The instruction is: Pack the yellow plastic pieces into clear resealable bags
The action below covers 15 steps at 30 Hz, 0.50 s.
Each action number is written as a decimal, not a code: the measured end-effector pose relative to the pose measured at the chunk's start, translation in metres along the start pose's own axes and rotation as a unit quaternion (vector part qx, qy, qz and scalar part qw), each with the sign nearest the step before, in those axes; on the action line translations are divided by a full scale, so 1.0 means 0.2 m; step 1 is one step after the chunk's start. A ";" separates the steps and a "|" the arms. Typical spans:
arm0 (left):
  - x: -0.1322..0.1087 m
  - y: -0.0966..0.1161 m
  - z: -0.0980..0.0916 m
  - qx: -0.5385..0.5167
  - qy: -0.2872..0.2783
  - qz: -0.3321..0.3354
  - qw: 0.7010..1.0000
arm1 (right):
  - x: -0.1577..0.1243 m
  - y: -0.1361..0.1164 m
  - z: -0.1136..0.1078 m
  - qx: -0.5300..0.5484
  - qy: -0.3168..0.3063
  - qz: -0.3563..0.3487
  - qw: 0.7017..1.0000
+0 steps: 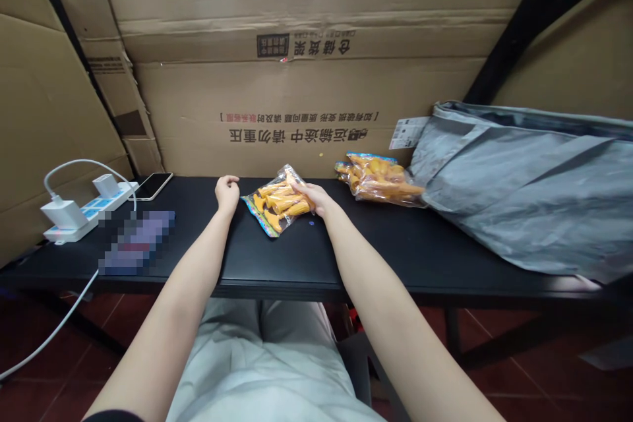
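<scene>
My right hand [314, 198] grips the right edge of a clear plastic bag [277, 201] with a colourful printed strip along its lower left end. Orange-yellow tapered pieces fill the bag, and their exact kind is unclear. It lies tilted on the black table, left of that hand. Just to the bag's left, my left hand [227, 194] rests near the table's back edge with its fingers curled in; nothing shows in them. A second bag of similar orange pieces [378, 179] lies farther right, apart from both hands.
A grey fabric bag [524, 191] fills the right end of the black table [281, 264]. On the left are a white power strip [91, 211] with plugs and a cable, a phone [154, 186] and a blurred-out purple item [138, 242]. Cardboard [297, 86] walls the back.
</scene>
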<state>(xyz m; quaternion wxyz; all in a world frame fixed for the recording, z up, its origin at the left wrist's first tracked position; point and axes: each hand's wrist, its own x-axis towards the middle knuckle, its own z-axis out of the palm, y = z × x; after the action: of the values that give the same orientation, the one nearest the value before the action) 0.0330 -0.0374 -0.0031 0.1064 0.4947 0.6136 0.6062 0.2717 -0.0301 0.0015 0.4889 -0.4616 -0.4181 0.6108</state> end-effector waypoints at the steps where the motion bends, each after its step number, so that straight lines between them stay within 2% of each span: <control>1: 0.00 -0.01 0.00 0.000 0.005 -0.027 1.000 | 0.01 0.00 0.00 0.019 0.026 -0.010 0.999; 5: 0.01 -0.05 0.00 -0.005 0.007 -0.085 0.996 | 0.05 -0.03 -0.02 0.125 0.158 -0.044 0.978; 9: 0.01 -0.07 0.02 -0.006 0.019 -0.067 0.998 | 0.09 -0.10 -0.06 0.217 0.339 -0.127 0.906; 12: 0.01 -0.07 0.03 0.002 0.017 -0.060 0.998 | 0.10 -0.19 -0.12 0.222 0.426 -0.201 0.854; 15: 0.01 -0.07 0.03 0.018 0.008 -0.055 0.998 | 0.11 -0.30 -0.22 0.196 0.504 -0.227 0.810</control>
<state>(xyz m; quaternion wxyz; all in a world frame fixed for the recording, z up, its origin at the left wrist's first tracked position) 0.0299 -0.0296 -0.0159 0.1262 0.4568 0.6515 0.5924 0.3249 0.0047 0.0466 0.8362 -0.4906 -0.0772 0.2328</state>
